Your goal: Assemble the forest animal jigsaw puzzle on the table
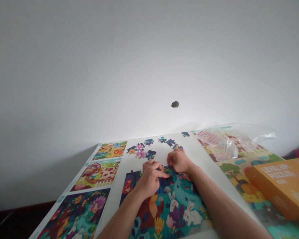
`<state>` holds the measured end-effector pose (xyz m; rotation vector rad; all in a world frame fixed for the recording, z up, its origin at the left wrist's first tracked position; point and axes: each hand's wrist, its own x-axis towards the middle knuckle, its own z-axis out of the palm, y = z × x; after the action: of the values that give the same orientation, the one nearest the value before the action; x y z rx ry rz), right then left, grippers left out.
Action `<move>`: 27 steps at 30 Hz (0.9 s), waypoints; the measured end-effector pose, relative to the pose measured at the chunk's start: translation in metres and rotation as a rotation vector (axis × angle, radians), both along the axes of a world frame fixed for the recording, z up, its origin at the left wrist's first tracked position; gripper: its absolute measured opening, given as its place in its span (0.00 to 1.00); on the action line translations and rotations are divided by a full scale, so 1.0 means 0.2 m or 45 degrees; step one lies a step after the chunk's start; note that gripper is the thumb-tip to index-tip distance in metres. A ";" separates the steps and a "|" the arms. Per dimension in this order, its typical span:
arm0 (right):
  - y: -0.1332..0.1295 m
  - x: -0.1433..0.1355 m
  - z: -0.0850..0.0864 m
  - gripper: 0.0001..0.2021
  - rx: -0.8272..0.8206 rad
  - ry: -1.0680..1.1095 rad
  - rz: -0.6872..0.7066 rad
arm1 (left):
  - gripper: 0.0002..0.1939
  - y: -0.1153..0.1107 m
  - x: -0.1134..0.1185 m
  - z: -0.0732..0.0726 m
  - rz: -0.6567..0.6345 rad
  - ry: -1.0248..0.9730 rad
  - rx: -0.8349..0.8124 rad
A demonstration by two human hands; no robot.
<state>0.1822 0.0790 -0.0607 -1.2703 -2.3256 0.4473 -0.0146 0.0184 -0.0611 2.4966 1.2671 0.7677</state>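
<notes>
A partly assembled jigsaw puzzle (174,205) with rabbits, a fox and dark blue-green foliage lies in front of me. My left hand (150,177) rests on its upper part, index finger stretched out and touching the surface, the other fingers loosely bent. At the top edge, my right hand (179,161) is closed, its fingertips pinching down at a dark blue puzzle piece (169,170). The fingers partly hide that piece and the upper edge. Beyond both hands, several loose puzzle pieces (141,153) lie scattered on the white table (201,154).
Three picture sheets line the left side: a jungle scene (111,150), a farm scene (99,174) and a forest scene (74,217). At right are an orange puzzle box (284,186), another printed picture (235,172) and clear plastic bags (221,142). A white wall (144,66) stands behind.
</notes>
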 end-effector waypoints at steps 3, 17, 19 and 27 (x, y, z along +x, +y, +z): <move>0.00 0.00 0.00 0.10 -0.010 -0.001 -0.006 | 0.25 0.00 0.00 0.00 -0.005 0.002 -0.004; 0.00 0.00 0.00 0.11 -0.027 0.013 0.009 | 0.24 0.00 0.01 0.00 0.006 -0.004 -0.012; 0.00 0.00 -0.01 0.10 -0.017 0.022 0.002 | 0.24 0.00 0.01 0.00 0.008 -0.004 -0.013; 0.00 -0.01 -0.02 0.13 -0.061 0.316 0.163 | 0.25 -0.01 0.01 -0.01 0.011 0.014 -0.005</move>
<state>0.1793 0.0792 -0.0646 -1.0254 -2.2034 0.6671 -0.0124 0.0165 -0.0630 2.4970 1.2824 0.7537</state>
